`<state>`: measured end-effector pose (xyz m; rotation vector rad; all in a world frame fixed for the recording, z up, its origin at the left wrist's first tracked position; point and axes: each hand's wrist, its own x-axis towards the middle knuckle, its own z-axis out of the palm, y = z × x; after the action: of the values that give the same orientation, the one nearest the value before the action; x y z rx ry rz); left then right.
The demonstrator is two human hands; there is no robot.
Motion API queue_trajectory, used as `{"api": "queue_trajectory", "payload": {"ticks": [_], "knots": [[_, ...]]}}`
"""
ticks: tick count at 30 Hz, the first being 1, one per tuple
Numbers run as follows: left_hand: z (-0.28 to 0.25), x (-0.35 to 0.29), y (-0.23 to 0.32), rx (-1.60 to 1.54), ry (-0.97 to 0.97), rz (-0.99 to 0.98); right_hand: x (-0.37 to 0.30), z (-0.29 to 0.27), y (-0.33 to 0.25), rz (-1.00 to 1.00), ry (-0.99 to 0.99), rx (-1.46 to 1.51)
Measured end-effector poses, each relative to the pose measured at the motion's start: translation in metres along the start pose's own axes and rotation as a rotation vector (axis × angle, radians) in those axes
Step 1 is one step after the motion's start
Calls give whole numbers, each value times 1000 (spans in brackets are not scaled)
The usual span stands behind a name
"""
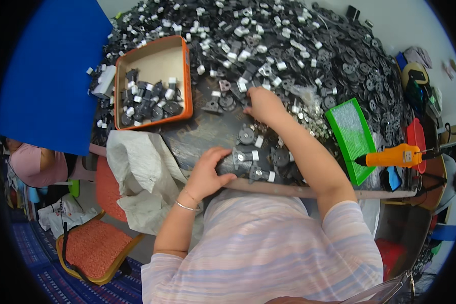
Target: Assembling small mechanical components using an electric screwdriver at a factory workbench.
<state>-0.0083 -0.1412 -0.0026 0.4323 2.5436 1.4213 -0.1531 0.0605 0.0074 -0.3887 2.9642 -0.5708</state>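
Observation:
My left hand [210, 171] rests open at the table's near edge, thumb and fingers apart. Just right of it lie black plastic parts with white ends [247, 156], [262, 175]. My right hand [265, 105] reaches to the near side of a big heap of such parts. Its index finger and thumb are apart, the index finger close to a black part with a white end [242, 86]; nothing plainly shows in its grasp. Between my hands a round black part [246, 135] lies on the dark tabletop [197, 133]. Small metal pieces [309, 119] are strewn beside my right forearm.
An orange-rimmed box [188, 76] holding several black-and-white parts stands at left. On the right are a green tray [358, 169], an orange power screwdriver [397, 156] and a red tray [416, 137]. Round black discs [349, 71] are heaped far right. Whitish sacking [137, 167] hangs near-left; another person [35, 164] sits beyond.

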Motion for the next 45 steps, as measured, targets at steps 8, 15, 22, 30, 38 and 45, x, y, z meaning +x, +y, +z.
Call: {"api": "queue_trajectory", "payload": {"ticks": [8,15,22,30,38,45], "knots": [[7,-2,0,48,-4,56,-4,-7,1,82,-224,53],[7,5,0,64,-12,88,-48,-15,3,-166,123,272],[1,16,-2,75,-17,102,-115,-20,-21,-400,203,118],[4,21,-6,75,-36,69,-142,12,-38,-607,162,-113],[5,18,-5,73,-9,76,-144,15,-44,-570,114,-129],[6,19,-6,84,1,84,-141,11,-49,-537,103,-117]]}}
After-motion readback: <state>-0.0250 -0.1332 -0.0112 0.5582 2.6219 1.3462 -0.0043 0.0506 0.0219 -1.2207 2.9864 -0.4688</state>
